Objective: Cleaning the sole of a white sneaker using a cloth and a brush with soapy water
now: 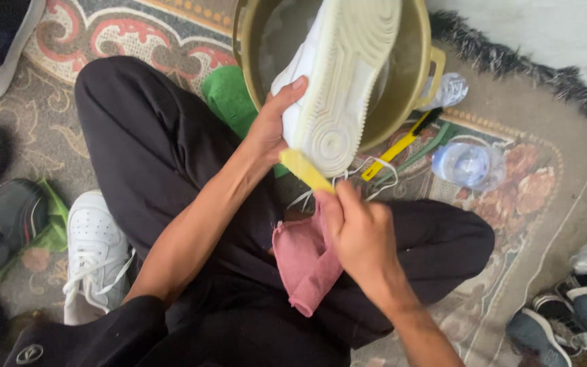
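My left hand [271, 126] grips a white sneaker [338, 81] by its side, sole turned up towards me, over a gold-coloured basin [409, 81]. My right hand [361, 231] holds a yellow brush handle [305, 170] whose tip touches the heel of the sole. A pink cloth [304, 265] lies on my lap under the right hand, against my black trousers. White laces hang from the shoe near the brush.
A second white sneaker [93, 255] lies on the patterned rug at the left. A green cloth [229, 102] sits beside the basin. A clear plastic bottle [467, 163] and a yellow tool [395, 146] lie at the right. Dark shoes [552, 326] sit at both edges.
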